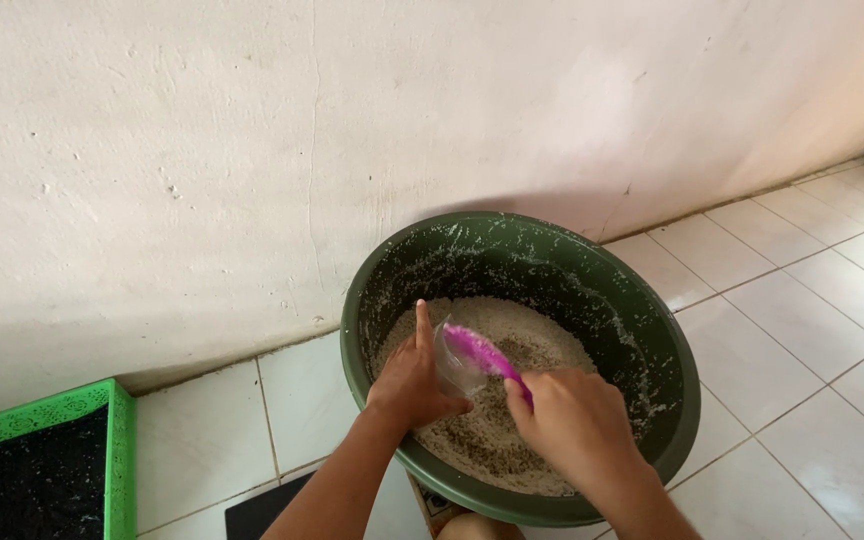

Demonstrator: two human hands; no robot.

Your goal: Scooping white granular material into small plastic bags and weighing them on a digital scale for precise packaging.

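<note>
Head view: green basin (642,330) on the tiled floor (812,330) against the wall (252,150), holding white grain (512,330) stuck with specks up the inner wall.

Pink scoop (482,352) sits over the middle of the grain, long axis running from upper left down to lower right, handle end inside the right hand (577,425). Right hand is closed round that handle, wrist coming in from the lower right.

Clear plastic bag (452,362) hangs just left of the scoop head, touching it; the scoop tip points into the bag mouth.

Left hand (414,385) pinches the bag edge, index finger straight toward the far rim, other fingers curled. Both hands are close together, left nearer the bag.

Green crate (117,450) lies well apart at lower left.
</note>
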